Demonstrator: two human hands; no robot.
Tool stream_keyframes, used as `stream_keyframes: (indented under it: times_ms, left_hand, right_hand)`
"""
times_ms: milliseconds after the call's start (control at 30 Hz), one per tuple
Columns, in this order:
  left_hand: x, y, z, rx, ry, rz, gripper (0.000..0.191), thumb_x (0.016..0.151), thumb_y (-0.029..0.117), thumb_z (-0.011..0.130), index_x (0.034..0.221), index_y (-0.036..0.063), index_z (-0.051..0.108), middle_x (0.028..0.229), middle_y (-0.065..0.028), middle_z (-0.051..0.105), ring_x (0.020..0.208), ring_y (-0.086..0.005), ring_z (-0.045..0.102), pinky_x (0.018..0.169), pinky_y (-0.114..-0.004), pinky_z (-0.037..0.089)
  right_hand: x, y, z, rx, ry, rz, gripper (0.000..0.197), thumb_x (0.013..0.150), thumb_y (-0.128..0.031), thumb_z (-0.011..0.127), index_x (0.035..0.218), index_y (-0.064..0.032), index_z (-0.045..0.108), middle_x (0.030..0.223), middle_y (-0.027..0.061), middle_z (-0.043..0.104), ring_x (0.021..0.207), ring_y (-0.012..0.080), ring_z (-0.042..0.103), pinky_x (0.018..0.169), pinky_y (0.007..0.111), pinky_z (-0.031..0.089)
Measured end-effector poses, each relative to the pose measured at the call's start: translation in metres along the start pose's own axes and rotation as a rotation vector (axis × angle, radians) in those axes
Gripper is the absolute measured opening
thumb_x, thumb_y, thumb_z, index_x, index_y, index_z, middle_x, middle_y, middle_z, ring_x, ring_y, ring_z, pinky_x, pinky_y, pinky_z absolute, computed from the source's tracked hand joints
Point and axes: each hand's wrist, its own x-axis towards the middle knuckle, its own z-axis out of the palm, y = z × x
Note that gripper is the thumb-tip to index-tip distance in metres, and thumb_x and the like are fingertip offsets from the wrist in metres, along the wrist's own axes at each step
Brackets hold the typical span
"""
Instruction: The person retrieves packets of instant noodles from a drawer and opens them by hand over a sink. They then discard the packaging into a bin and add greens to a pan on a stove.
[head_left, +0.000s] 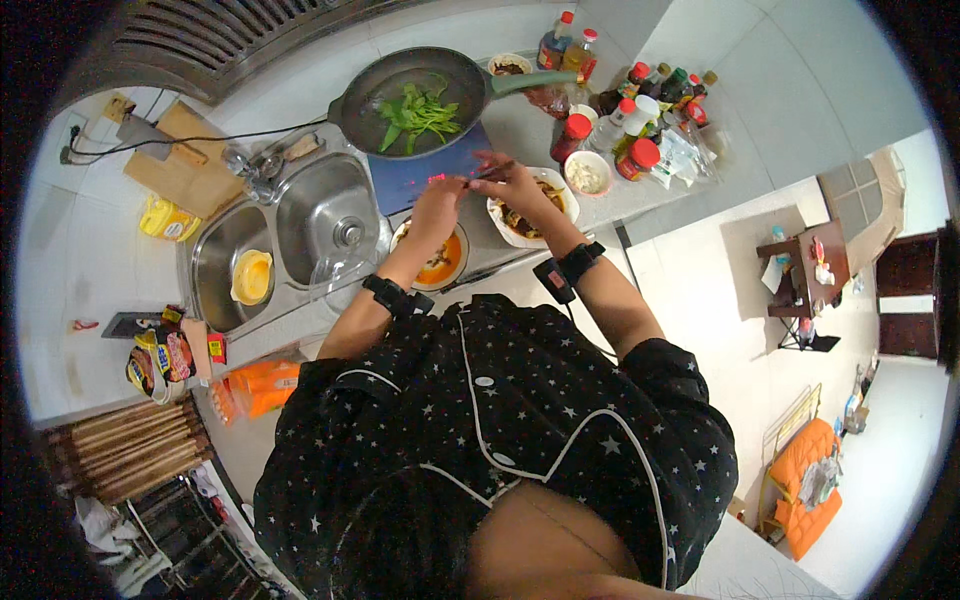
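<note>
My left hand (441, 201) and my right hand (516, 184) meet above the front of a blue induction cooktop (394, 180). A thin dark object (491, 174), perhaps chopsticks, runs between their fingers; the fingers partly hide it. Beyond them, a dark frying pan (360, 90) holds green leafy vegetables (420, 114), its green handle (532, 81) pointing right. Under my left wrist is a bowl (463, 251) with orange liquid and dark bits. A white dish (571, 201) with dark cooked food sits below my right hand.
A double steel sink (307, 217) lies left, with a yellow colander (252, 277) in one basin and a clear bowl (341, 274) at the edge. A black cable (202, 139) crosses behind it. Right are a bowl of chopped white food (587, 173), a red-lidded jar (639, 159) and several bottles.
</note>
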Motion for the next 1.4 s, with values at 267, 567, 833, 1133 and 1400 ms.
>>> stream_keyframes:
  times_ms: [267,567,833,1133,1400]
  left_hand:
    - [0.012,0.038,-0.022,-0.049,0.008,-0.242,0.038,0.081,0.013,0.052,0.115,0.0033,0.039,0.112,-0.0184,0.038,0.087,-0.0402,0.050,0.073,-0.042,0.044]
    - [-0.023,0.021,-0.038,-0.044,0.153,-0.407,0.037,0.082,0.005,0.048,0.116,-0.0011,0.036,0.108,-0.0200,0.038,0.074,-0.0252,0.051,0.068,-0.033,0.044]
    - [-0.049,0.016,-0.043,0.009,0.175,-0.430,0.042,0.076,0.002,0.050,0.116,0.0006,0.037,0.107,-0.0194,0.039,0.073,-0.0259,0.052,0.067,-0.034,0.044]
    - [-0.058,0.015,-0.033,0.031,0.113,-0.503,0.043,0.073,0.000,0.052,0.114,0.0005,0.039,0.106,-0.0178,0.041,0.074,-0.0254,0.052,0.069,-0.034,0.044]
    - [-0.065,0.002,-0.013,0.020,0.074,-0.512,0.041,0.074,0.002,0.051,0.114,0.0012,0.040,0.105,-0.0172,0.042,0.076,-0.0258,0.053,0.071,-0.035,0.044]
  right_hand:
    - [0.034,0.010,-0.008,0.149,0.066,0.004,0.021,0.081,-0.023,0.060,0.077,-0.0020,0.060,0.070,0.0054,0.060,0.057,0.0088,0.053,0.050,0.023,0.043]
    - [0.122,0.057,-0.009,0.031,0.378,-0.305,0.020,0.079,-0.016,0.061,0.076,0.0035,0.061,0.069,0.0108,0.059,0.060,0.0165,0.058,0.055,0.030,0.046]
    - [0.142,0.064,0.004,0.037,0.255,-0.084,0.018,0.072,-0.015,0.064,0.071,0.0021,0.061,0.072,0.0148,0.060,0.062,0.0268,0.058,0.057,0.032,0.046]
    - [0.140,0.059,0.001,-0.338,0.292,-0.415,0.019,0.074,-0.016,0.063,0.073,0.0023,0.061,0.071,0.0169,0.056,0.062,0.0312,0.057,0.057,0.036,0.046]
    - [0.118,0.057,0.002,-0.313,0.338,-0.365,0.018,0.077,-0.015,0.061,0.076,0.0026,0.062,0.074,0.0151,0.056,0.063,0.0274,0.057,0.056,0.033,0.045]
